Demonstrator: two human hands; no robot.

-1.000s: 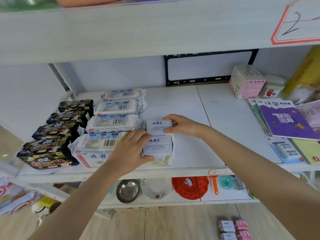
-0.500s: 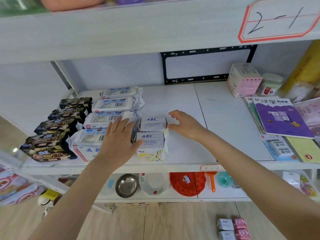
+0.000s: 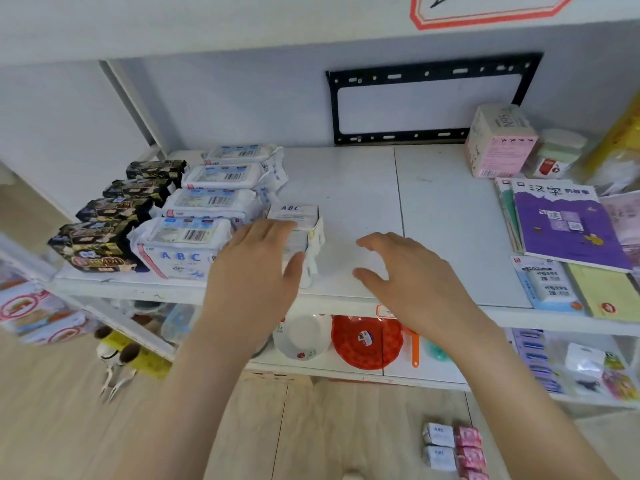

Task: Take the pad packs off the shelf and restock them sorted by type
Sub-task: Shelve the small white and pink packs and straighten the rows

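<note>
On the white shelf (image 3: 363, 188) stand three rows of pad packs: several black packs (image 3: 100, 247) at the left, several large white ABC packs (image 3: 183, 247) beside them, and two small white ABC packs (image 3: 294, 214) in a third row. My left hand (image 3: 252, 271) hovers open in front of the small packs and hides most of the near one. My right hand (image 3: 405, 275) is open above bare shelf to their right and holds nothing. On the floor below lie small white packs (image 3: 438, 445) and pink packs (image 3: 467, 448).
At the shelf's right are a pink box (image 3: 498, 147), a jar (image 3: 554, 157), a purple book (image 3: 564, 226) and stationery (image 3: 547, 285). The lower shelf holds a white bowl (image 3: 301, 341), a red dish (image 3: 367, 341) and more goods. A black bracket (image 3: 429, 102) hangs on the back wall.
Both hands have let go of the two small ABC packs and drawn back toward me. The view has shifted closer and lower.
</note>
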